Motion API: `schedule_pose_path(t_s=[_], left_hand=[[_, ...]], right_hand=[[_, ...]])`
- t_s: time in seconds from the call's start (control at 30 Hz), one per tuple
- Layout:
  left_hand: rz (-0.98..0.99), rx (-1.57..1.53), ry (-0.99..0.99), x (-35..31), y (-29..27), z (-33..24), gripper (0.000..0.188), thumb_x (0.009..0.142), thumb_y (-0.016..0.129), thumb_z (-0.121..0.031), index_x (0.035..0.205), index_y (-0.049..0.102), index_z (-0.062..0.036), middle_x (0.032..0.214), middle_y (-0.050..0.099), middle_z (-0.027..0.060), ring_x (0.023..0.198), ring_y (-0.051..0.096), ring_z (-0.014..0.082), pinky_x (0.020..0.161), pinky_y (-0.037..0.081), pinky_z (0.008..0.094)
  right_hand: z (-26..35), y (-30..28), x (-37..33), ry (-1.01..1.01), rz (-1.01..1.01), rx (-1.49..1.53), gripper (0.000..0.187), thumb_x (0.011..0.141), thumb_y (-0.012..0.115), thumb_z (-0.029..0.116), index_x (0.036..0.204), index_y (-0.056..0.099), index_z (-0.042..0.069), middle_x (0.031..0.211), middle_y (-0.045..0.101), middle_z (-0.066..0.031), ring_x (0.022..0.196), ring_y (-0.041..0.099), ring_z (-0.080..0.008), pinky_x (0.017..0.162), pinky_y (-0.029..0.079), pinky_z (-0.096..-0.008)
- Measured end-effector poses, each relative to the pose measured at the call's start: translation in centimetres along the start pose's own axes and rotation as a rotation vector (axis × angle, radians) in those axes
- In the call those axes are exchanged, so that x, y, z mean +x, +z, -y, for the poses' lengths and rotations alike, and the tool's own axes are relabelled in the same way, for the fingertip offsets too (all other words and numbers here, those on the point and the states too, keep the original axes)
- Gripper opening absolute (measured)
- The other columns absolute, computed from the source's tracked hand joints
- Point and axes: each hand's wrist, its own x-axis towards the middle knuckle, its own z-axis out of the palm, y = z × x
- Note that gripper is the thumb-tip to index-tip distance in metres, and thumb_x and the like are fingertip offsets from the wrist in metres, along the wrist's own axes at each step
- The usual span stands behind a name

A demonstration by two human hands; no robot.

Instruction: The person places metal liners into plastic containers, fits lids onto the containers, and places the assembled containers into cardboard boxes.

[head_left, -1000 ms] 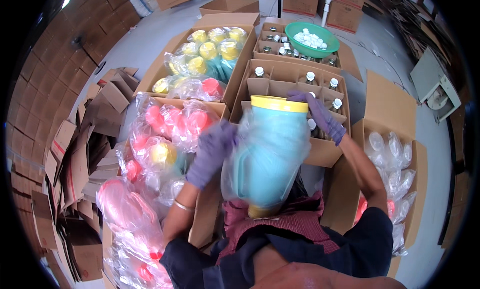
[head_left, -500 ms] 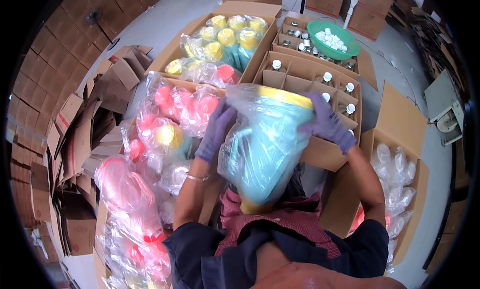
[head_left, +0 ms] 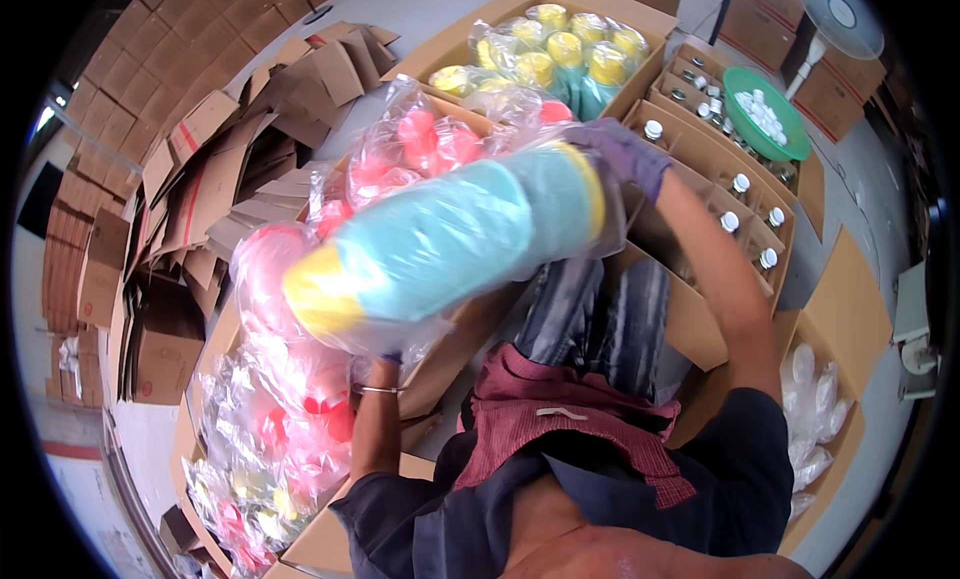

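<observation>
Gripping from both ends, the two gloved hands carry a clear plastic bag of stacked turquoise cups with yellow rims (head_left: 450,244), tilted almost flat across the middle of the view, above the person's lap. The right hand (head_left: 625,154), in a purple glove, has its grip pressed around the bag's far upper end, fingers curled over the plastic. The left hand (head_left: 385,357) sits under the near lower end, mostly hidden by the bag, so whether its grip is pinching or just propping I cannot tell; a thin bangle (head_left: 380,389) shows at that wrist. Just behind the bag, an open cardboard box (head_left: 470,114) holds bags of pink cups (head_left: 420,149), and more pink and yellow bagged ware (head_left: 270,449) spills along the left side. Further out, another box is packed with yellow-lidded turquoise cups (head_left: 560,54). To the right, a divided carton holds small white-capped bottles (head_left: 745,204), with a green bowl of white caps (head_left: 768,114) resting on the next one. Flattened cartons (head_left: 210,169) lie heaped on the floor at left.
</observation>
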Motion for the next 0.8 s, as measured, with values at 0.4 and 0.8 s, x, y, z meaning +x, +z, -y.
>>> schedule_pose_path(t_s=[0.4,0.8], left_hand=[[0.159,0.212,-0.581,0.0,0.1,14.9,0.043,0.084,0.057,-0.018,0.124,0.058,-0.0038,0.128,0.055,0.0229,0.116,0.054,0.0383,0.103,0.042,0.0433],[0.391,0.315,-0.477,5.7,11.7,19.7,0.039,0.084,0.053,-0.021,0.116,0.065,-0.0035,0.123,0.06,0.0236,0.113,0.058,0.0371,0.101,0.044,0.0426]], right_hand=[[4.9,19.9,0.3,-0.081,0.428,-0.706,0.021,0.088,0.052,0.021,0.093,0.071,0.015,0.099,0.064,-0.0084,0.1,0.06,-0.0274,0.089,0.046,-0.0416],[8.2,22.1,1.1,0.216,-0.008,0.023,0.07,0.077,0.065,0.062,0.136,0.052,0.028,0.143,0.04,-0.0161,0.127,0.041,-0.0421,0.103,0.037,-0.0484]])
